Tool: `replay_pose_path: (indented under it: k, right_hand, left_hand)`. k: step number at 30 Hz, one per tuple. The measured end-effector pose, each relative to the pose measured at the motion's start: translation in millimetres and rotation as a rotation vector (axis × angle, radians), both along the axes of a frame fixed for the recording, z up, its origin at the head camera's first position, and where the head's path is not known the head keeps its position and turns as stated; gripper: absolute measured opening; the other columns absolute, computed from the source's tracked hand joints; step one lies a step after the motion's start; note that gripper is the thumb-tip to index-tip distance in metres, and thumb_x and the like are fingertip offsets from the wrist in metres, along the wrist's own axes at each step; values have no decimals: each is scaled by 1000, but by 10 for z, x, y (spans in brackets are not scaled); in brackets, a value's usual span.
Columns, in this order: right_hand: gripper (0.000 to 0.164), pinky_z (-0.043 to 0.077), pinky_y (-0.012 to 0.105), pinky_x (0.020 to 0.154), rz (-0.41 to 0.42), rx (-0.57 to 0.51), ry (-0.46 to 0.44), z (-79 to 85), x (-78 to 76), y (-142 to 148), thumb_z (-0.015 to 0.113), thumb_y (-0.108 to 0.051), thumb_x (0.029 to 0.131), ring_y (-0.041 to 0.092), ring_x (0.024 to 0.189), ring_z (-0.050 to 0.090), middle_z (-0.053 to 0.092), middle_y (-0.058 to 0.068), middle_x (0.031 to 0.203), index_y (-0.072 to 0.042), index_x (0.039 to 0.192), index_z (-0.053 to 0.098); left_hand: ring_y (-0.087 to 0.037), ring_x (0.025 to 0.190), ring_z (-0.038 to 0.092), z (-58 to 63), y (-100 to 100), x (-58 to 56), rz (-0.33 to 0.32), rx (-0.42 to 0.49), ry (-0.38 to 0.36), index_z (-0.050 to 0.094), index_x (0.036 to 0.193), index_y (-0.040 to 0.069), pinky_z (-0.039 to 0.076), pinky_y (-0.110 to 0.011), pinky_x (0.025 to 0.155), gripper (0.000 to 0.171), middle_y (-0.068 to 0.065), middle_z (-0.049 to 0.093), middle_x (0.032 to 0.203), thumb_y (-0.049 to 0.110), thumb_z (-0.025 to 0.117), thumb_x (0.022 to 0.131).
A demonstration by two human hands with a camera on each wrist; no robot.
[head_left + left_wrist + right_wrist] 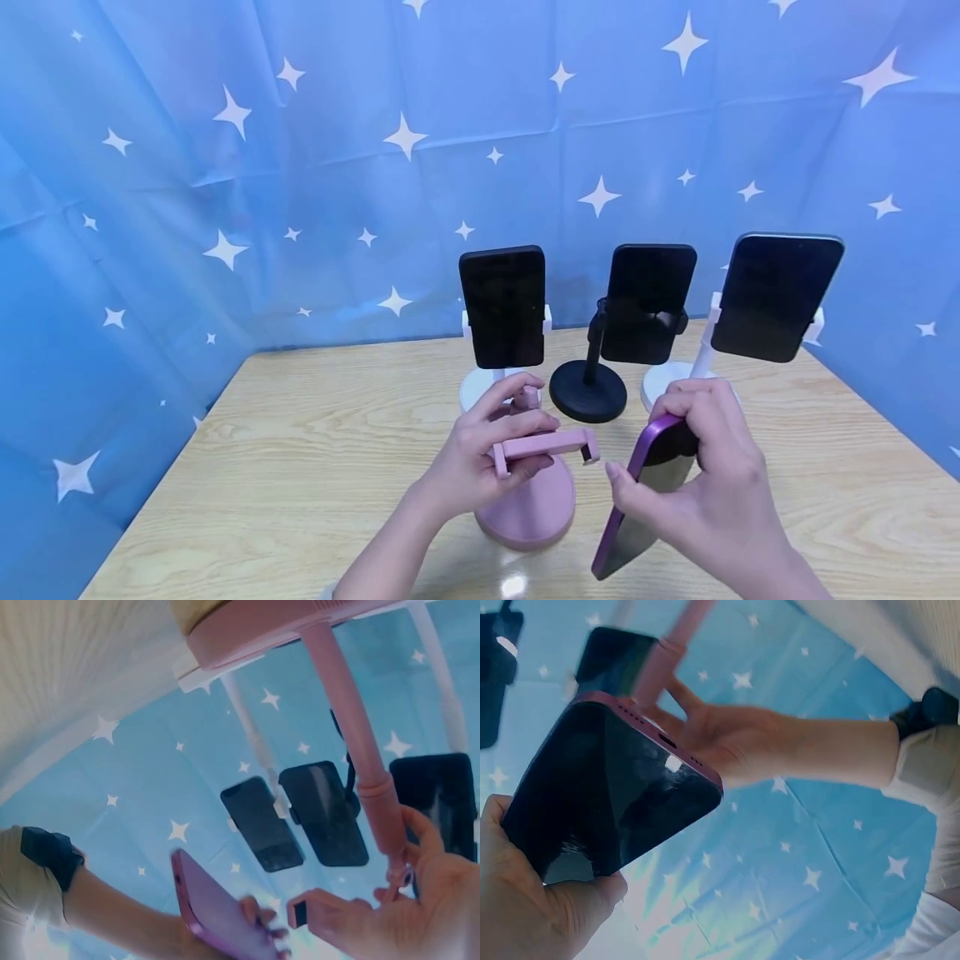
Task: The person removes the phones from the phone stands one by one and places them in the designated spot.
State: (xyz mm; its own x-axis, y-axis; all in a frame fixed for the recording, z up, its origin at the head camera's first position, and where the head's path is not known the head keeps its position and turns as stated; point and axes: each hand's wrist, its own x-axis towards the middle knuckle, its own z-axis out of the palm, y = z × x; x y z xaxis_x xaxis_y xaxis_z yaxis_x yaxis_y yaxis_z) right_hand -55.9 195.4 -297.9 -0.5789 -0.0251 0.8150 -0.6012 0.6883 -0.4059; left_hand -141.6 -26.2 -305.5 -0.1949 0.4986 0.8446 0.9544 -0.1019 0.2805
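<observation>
My left hand [483,454] grips the head of a pink phone stand [528,508], fingers around the clamp [547,443] and the top of its post. The clamp holds no phone; its hooked ends stick out left and right. To the right, my right hand [716,492] holds a purple-edged phone [660,467] by its sides, thumb on the near edge. This phone is tilted, its dark screen partly visible, its lower end close to the table. A small gap separates it from the clamp in the head view. The left wrist view shows its purple back [217,907].
Behind the pink stand, a white stand [475,387] holds a black phone [504,308]. Right of it are a black stand [588,390] with a phone [648,304] and another white stand [667,379] with a phone [776,296]. A starry blue curtain [337,208] hangs behind the wooden table [300,450].
</observation>
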Motion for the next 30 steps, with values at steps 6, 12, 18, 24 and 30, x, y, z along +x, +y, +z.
replay_pose_path:
  k: [6, 12, 18, 24, 30]
  right_hand:
    - [55, 40, 15, 56, -207, 20, -227, 271, 103, -114, 82, -5, 51, 9, 83, 39, 47, 5, 90, -1, 96, 52]
    - [50, 44, 30, 56, -302, 50, -470, 129, -1, -10, 80, -15, 61, 24, 79, 46, 48, 13, 93, 1, 98, 52]
    - [45, 41, 33, 58, -303, 88, -643, -19, -118, 68, 76, -23, 65, 26, 78, 46, 48, 18, 95, -1, 96, 51]
    - [49, 42, 33, 58, -287, 123, -747, -145, -213, 114, 75, -26, 67, 25, 76, 47, 49, 20, 93, 1, 101, 51]
    - [48, 40, 30, 57, -268, 119, -783, -240, -254, 139, 74, -26, 68, 24, 76, 45, 50, 16, 89, 1, 100, 52]
  left_hand:
    - [-22, 103, 52, 8, -90, 19, 13, -14, 2, 62, 103, 7, 49, -32, 86, 21, -18, 44, 125, 16, 66, 84]
    - [-22, 102, 51, 63, -246, 11, 0, -13, -48, 62, 102, 7, 48, -35, 88, 21, -17, 45, 123, 20, 64, 86]
    - [-29, 108, 53, 118, -453, -19, 36, -16, -100, 63, 103, 7, 48, -35, 88, 22, -18, 47, 124, 16, 67, 83]
    - [-26, 111, 51, 189, -637, -154, 102, 26, -88, 65, 102, 5, 48, -31, 88, 24, -20, 50, 120, 22, 64, 85]
    - [-23, 111, 51, 244, -830, -338, 194, 73, -150, 65, 104, 4, 46, -25, 90, 26, -20, 49, 122, 10, 70, 79]
